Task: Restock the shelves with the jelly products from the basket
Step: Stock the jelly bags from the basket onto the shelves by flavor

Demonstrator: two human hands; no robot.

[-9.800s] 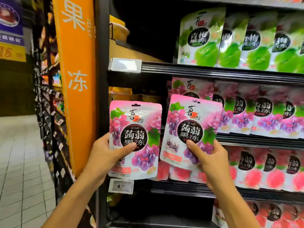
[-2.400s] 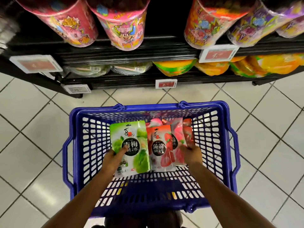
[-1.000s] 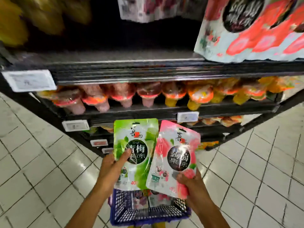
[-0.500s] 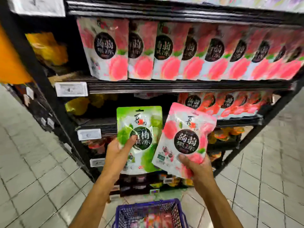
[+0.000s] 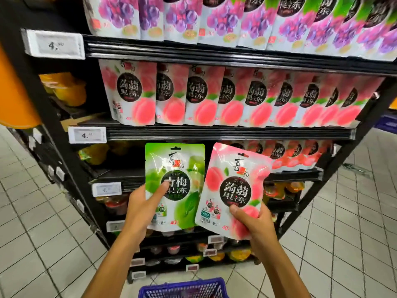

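One black metal shelf rack [image 5: 214,133] is showing its row of pink peach jelly pouches [image 5: 232,97] just above the near-upright pink peach foil pouch [image 5: 234,186] the right grip [image 5: 255,224] is clutching, the left grip [image 5: 139,209] pinching a green plum foil pouch [image 5: 178,168] alongside.

1. Illumination: bright and even; the source is out of frame.
2. Glare: white streaks cross the upper film of the green pouch [image 5: 175,186] and of the pink pouch [image 5: 234,190] just right of it.
3. Focus: the green pouch is sharp; the grape pouches [image 5: 214,18] well above it are blurred.
4. Shade: the shelf recess [image 5: 120,160] left of the green pouch is dark.
5. Distortion: the shelf rail [image 5: 214,134] above the green pouch slants, and the uprights lean outward.
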